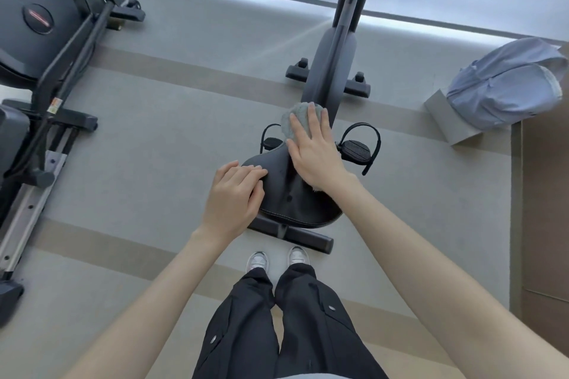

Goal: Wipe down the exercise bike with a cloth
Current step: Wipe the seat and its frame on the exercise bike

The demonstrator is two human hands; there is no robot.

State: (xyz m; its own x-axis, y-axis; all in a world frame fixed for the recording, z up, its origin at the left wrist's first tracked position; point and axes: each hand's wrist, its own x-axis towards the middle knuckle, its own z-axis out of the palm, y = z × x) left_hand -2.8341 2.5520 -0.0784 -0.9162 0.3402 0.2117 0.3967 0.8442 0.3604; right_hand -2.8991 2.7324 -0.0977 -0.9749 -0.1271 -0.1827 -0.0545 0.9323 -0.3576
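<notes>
The black exercise bike (331, 71) stands in front of me, its black saddle (295, 203) nearest. My right hand (314, 151) lies flat with straight fingers on a grey cloth (295, 117), pressing it onto the front nose of the saddle. My left hand (234, 194) rests on the saddle's left edge, with its fingers curled over the rim. The cloth's far end sticks out past my fingertips, and a small tuft shows under my right wrist.
Pedals with straps (357, 148) stick out on both sides of the bike. A black elliptical machine (46, 40) fills the left side. A light-blue bag (505, 86) sits on a grey block at the right. My feet (277, 260) stand just behind the bike's rear stabiliser bar (308, 238).
</notes>
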